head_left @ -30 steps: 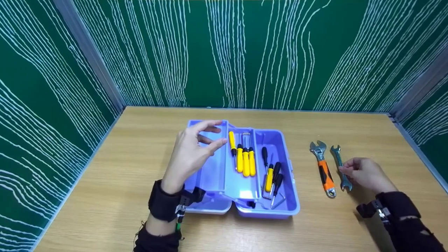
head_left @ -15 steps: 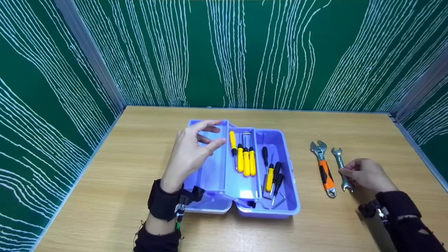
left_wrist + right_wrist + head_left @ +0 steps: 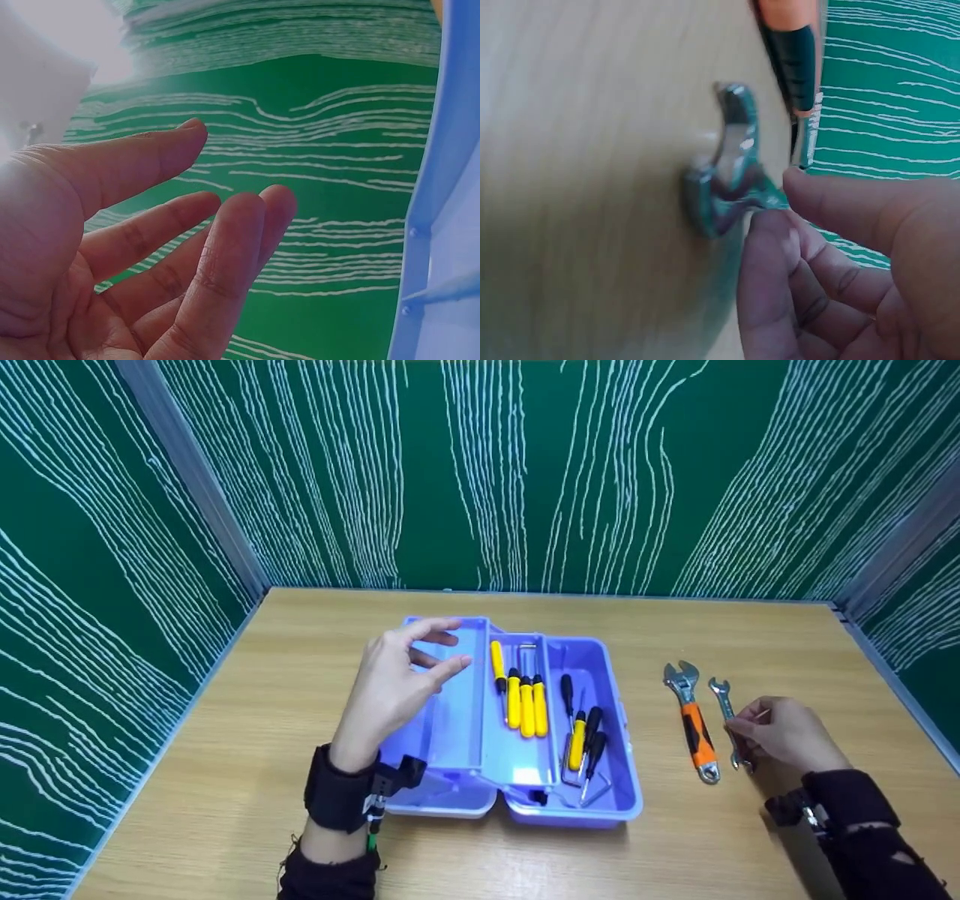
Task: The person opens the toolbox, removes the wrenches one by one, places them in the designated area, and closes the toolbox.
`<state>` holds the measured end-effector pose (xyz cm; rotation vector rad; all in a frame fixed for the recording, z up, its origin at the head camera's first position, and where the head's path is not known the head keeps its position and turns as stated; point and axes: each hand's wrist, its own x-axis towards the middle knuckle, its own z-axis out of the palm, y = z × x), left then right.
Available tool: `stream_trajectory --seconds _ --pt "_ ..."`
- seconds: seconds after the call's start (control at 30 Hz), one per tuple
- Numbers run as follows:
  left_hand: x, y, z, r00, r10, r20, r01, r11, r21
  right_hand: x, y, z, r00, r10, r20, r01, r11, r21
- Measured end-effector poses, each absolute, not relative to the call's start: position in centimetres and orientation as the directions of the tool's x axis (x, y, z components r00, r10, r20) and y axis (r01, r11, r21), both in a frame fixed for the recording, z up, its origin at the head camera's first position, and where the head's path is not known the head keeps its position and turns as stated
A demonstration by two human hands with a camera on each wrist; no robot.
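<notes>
My right hand (image 3: 784,731) pinches a silver open-ended wrench (image 3: 724,702) between thumb and fingers, near its middle. In the right wrist view one forked end of this wrench (image 3: 739,142) juts out past the fingertips, over the tabletop. Just left of it lies an adjustable wrench (image 3: 697,733) with an orange and black handle. My left hand (image 3: 394,682) hovers over the left side of an open purple toolbox (image 3: 459,735), thumb and fingers spread apart. Nothing sits between those fingers in the left wrist view, where the toolbox edge (image 3: 420,232) shows at right.
Several yellow-handled screwdrivers (image 3: 527,709) lie in the toolbox's middle tray. Its right compartment bears black-handled screwdrivers (image 3: 596,750), another yellow-handled one (image 3: 577,742) and hex keys (image 3: 598,791). Green walls with white wavy lines (image 3: 495,472) border the wooden table (image 3: 247,750).
My left hand has shifted slightly left over the toolbox. The open-ended wrench has turned a little in my right fingers and looks narrower; the hand itself has barely moved.
</notes>
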<state>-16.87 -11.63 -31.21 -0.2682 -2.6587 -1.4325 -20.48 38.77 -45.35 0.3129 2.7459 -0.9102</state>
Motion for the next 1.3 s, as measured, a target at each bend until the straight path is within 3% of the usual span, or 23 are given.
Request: stream_trajectory --seconds 0.7,1.3 --pt "-17.4 -16.5 -32.4 -0.988 0.065 0.143 0.151 0.637 0.756 -19.1 30.3 -42.0 -0.99 -0.13 -0.049 -0.066 0.751 -0.657" --pt "-16.9 -21.6 -36.3 -1.0 0.019 0.022 0.029 0.721 0.692 -18.7 26.4 -41.8 -0.977 -0.21 0.022 -0.162 0.676 -0.718"
